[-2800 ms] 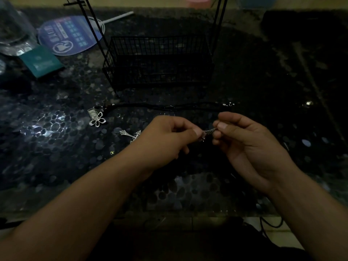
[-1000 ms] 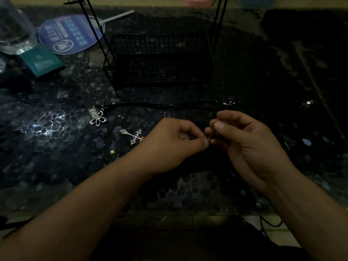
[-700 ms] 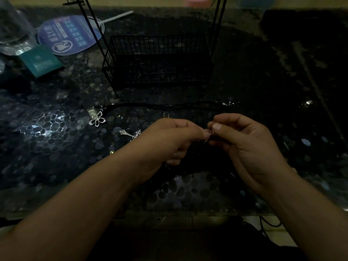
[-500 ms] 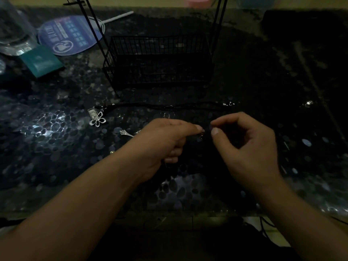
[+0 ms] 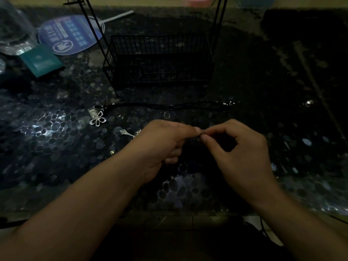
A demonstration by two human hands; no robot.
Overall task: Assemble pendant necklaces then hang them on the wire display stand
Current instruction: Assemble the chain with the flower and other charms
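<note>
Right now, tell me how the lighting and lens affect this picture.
Head view: very dim overall; glare patches on the glossy table; the small metal piece pinched between both hands is too dark to identify; wide-angle lens bows the wire basket and stand rods.

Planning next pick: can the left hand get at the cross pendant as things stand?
Probably yes, once freed. The cross pendant lies flat on the table right beside the left hand, nothing on top. But that hand and the right hand are both pinching a tiny metal piece.
</note>
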